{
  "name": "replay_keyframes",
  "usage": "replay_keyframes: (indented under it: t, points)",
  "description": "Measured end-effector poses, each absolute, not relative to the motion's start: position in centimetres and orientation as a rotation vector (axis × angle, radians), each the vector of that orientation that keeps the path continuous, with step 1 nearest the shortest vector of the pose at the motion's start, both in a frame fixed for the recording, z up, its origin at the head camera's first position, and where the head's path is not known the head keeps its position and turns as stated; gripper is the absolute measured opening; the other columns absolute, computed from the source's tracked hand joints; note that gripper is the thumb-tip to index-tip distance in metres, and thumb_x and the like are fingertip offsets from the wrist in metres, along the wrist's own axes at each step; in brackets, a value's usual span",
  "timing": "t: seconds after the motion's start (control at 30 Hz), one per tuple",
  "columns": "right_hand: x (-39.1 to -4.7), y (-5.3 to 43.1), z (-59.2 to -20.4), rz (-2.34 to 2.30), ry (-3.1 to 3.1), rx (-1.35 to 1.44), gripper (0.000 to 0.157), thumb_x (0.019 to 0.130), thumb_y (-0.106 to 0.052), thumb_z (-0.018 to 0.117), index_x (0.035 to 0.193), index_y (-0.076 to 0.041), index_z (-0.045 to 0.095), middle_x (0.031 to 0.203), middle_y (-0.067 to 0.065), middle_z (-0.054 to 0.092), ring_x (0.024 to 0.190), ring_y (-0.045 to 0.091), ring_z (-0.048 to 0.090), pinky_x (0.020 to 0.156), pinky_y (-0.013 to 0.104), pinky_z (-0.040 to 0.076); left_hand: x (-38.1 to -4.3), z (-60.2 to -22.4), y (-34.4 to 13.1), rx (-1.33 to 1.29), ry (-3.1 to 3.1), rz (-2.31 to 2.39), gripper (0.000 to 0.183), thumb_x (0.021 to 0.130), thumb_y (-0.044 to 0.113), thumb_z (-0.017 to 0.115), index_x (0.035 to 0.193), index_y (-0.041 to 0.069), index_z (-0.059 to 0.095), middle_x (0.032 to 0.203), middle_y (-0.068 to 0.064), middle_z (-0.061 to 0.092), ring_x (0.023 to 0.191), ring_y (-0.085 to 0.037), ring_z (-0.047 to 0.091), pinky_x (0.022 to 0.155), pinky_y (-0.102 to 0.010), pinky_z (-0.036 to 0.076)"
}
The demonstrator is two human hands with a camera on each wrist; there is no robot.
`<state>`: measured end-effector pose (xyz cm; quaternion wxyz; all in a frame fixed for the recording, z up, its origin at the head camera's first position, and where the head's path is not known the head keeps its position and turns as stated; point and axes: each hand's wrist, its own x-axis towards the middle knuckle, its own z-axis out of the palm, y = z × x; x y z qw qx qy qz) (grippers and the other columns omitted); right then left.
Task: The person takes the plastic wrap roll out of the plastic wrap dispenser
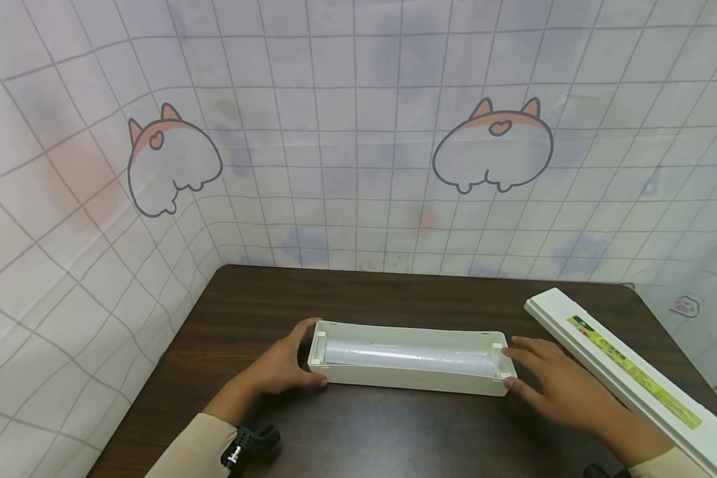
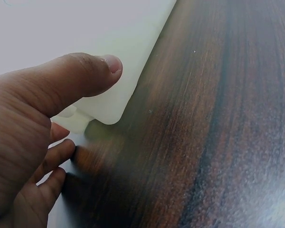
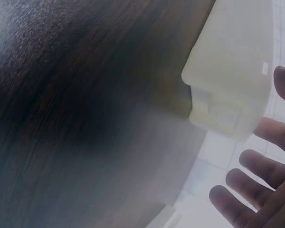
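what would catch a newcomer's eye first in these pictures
Probably the two cartoon animals printed on the gridded backdrop, beyond the table. Below them, the open white box, with a shiny clear roll inside, sits between the left hand and the right hand. At the right, a long white piece with a yellow-green label slants across the table.

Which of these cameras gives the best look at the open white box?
The head view: it shows the open white box from end to end, with the shiny roll inside. The left wrist view shows only one end, at the left hand; the right wrist view, the opposite end beside the right hand.
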<state>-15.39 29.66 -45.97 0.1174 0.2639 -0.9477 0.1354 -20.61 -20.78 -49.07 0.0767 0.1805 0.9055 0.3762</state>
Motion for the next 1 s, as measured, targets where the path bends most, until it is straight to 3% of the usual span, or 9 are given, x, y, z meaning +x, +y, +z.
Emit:
replay_keyframes:
  t: [0.53,0.7,1.0]
  points:
    - [-15.5,28.4,-45.7,0.377,-2.833,0.746,0.054,0.093,-0.047,0.074,0.132,-0.011,0.068,0.146,0.019,0.051,0.131,0.041,0.048,0.094,0.061,0.046,-20.7,-49.4,-20.8,0.559,2.707,1.142,0.114,0.07,0.039,0.096,0.158,0.022,0.026,0.147,-0.01,0.053,0.126,-0.029,0.056,0.105,-0.057,0.039]
    - [-15.4,28.4,-45.7,0.372,-2.797,0.767,0.053,0.093,-0.044,0.075,0.134,-0.01,0.067,0.146,0.017,0.052,0.131,0.039,0.048,0.095,0.06,0.046,-20.7,-49.4,-20.8,0.554,2.704,1.144,0.114,0.069,0.039,0.096,0.158,0.023,0.026,0.147,-0.01,0.053,0.124,-0.028,0.057,0.104,-0.057,0.04]
    - [-15.3,28.1,-45.8,0.344,-2.743,0.827,0.057,0.091,-0.042,0.078,0.137,-0.011,0.064,0.134,0.008,0.063,0.123,0.032,0.056,0.096,0.057,0.047,-20.6,-49.3,-20.8,0.546,2.713,1.142,0.114,0.069,0.039,0.096,0.158,0.024,0.026,0.147,-0.009,0.053,0.124,-0.028,0.057,0.105,-0.056,0.039]
